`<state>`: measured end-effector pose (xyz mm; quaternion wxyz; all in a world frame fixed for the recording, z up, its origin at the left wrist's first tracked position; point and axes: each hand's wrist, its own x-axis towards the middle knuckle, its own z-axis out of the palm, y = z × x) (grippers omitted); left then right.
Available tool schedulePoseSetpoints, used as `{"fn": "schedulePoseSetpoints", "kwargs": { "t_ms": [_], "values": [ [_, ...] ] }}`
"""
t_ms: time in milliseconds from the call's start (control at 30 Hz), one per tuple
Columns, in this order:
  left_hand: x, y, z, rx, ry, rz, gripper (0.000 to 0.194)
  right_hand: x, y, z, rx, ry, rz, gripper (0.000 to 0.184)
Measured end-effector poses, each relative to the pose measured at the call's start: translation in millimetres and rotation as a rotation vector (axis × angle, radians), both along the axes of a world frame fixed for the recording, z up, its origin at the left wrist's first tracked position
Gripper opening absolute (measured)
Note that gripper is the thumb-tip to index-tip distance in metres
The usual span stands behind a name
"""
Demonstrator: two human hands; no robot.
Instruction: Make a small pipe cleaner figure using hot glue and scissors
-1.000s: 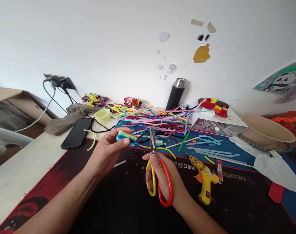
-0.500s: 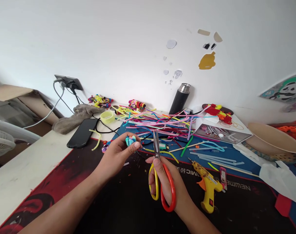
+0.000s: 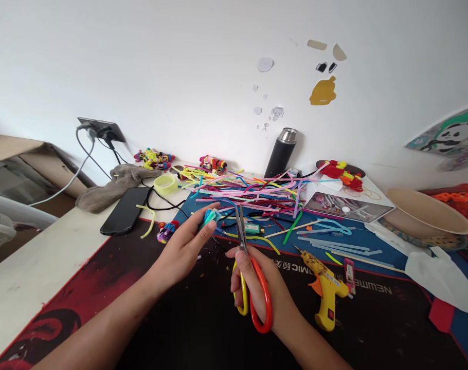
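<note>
My left hand (image 3: 185, 244) pinches a small fuzzy turquoise-and-blue pipe-cleaner piece (image 3: 210, 218) between thumb and fingers; part of it is hidden in the grip. In my right hand (image 3: 270, 282) is a pair of scissors (image 3: 261, 295) with one red and one yellow handle. The blades point up and away, slightly parted, just right of the turquoise piece and not touching it. Behind both hands lies a loose heap of colourful pipe cleaners (image 3: 245, 192). A small purple-and-red fuzzy figure (image 3: 166, 232) rests left of my left hand.
A yellow glue gun (image 3: 327, 295) lies on the dark mat (image 3: 203, 324) at right, near clear glue sticks (image 3: 334, 242). A black phone (image 3: 125, 210) is at left. Behind stand a black flask (image 3: 280, 154) and a box (image 3: 345, 205); a beige bowl (image 3: 427, 210) is far right.
My left hand has turned the turquoise piece so that more of its blue strands show. The scissors stay in my right hand, blades still slightly parted. The whole view has shifted a little.
</note>
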<state>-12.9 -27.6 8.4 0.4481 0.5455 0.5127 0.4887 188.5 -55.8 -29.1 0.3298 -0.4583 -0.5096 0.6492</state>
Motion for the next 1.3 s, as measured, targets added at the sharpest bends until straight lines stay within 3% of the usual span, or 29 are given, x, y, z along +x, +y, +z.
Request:
{"fn": "schedulePoseSetpoints", "kwargs": {
  "t_ms": [133,300,633,900,1033,1167,1300],
  "values": [
    [0.2,2.2,-6.9,0.113,0.091,0.040,0.045,0.7,-0.6,-2.7,0.027,0.009,0.034,0.070],
    [-1.8,3.1,-11.6,0.193,0.100,0.073,0.030,0.0,-1.6,7.3,0.042,0.102,0.089,0.088],
    [-7.0,6.1,-13.4,-0.055,-0.234,0.027,0.031,9.2,1.1,7.1,0.060,0.267,0.170,0.099],
    [-3.3,5.6,-8.8,-0.076,-0.445,0.050,0.031,13.6,-2.3,15.4,0.071,0.269,0.296,0.101],
    [-2.7,4.4,-6.5,-0.076,-0.471,0.054,0.033,13.6,-3.3,19.3,0.125,0.220,0.287,0.091],
    [-3.4,3.6,-6.5,-0.061,-0.470,0.068,0.032,10.5,-2.0,19.1,0.112,0.236,0.195,0.076],
    [-3.7,2.9,-4.7,-0.025,-0.447,0.083,0.033,8.8,-0.8,16.0,0.144,0.117,0.090,0.066]
  ]
}}
